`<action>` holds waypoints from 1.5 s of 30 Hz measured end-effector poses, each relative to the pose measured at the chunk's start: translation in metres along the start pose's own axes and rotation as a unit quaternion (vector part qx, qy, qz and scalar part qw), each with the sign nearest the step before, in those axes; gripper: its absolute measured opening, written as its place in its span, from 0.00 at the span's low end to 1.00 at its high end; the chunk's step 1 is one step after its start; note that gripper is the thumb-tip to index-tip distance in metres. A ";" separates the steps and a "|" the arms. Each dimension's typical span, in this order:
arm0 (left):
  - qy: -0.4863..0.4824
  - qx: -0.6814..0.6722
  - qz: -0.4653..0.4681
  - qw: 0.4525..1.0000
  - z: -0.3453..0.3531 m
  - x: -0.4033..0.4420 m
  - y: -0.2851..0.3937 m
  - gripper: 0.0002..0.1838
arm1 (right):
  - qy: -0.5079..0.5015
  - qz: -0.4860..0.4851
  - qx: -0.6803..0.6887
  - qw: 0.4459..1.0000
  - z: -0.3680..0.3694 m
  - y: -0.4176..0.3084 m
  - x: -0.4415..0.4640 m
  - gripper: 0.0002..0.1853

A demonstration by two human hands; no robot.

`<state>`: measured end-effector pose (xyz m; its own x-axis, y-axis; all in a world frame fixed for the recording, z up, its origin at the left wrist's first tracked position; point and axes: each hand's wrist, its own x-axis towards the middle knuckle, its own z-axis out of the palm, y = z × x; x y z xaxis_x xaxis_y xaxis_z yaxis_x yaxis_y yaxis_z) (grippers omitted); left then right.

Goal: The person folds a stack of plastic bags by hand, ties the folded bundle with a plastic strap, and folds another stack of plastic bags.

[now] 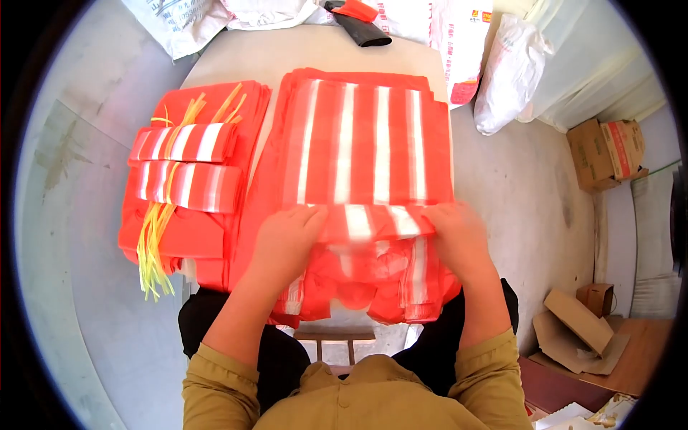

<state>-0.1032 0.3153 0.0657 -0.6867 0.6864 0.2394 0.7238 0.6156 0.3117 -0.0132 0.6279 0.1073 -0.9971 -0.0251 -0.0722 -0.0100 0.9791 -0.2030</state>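
A stack of red plastic bags (364, 143) with white stripes lies before me on the table. Its near part is lifted and folded into a crosswise band (373, 222). At the band's left end, the fingers of my left hand (290, 233) are closed on the plastic. My right hand (455, 233) grips the other end, slightly smeared by motion. Below the band, loose bag ends (351, 287) hang over the table's near edge. To the left, two folded striped bundles (188, 188), with yellow ties (154, 233) around them, rest on another red pile (190, 240).
The pale tabletop (251, 54) shows behind the stacks. White printed sacks (459, 43) and a black-and-red item (362, 25) are at the far edge. A white plastic sack (510, 75) stands at the right. Cardboard boxes (609, 154) sit by the right wall, with an opened carton (577, 333) nearer.
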 end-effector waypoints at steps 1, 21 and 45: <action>-0.026 -0.025 -0.033 0.999 -0.009 0.002 0.006 0.22 | 0.109 -0.014 -0.006 0.994 -0.003 0.006 0.001 0.25; -0.166 -0.620 -0.296 0.707 0.016 -0.015 0.046 0.44 | 0.000 0.112 0.656 0.746 0.050 -0.037 0.011 0.38; -0.093 -0.341 -0.157 0.922 0.011 -0.003 0.070 0.47 | -0.111 0.132 0.778 0.604 0.044 -0.090 0.018 0.36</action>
<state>-0.0492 0.3603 0.0769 -0.7859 0.6097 -0.1029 0.2380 0.4519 0.8597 -0.0271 0.5307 0.0810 -0.9118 -0.1050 -0.3969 0.4027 -0.4170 -0.8148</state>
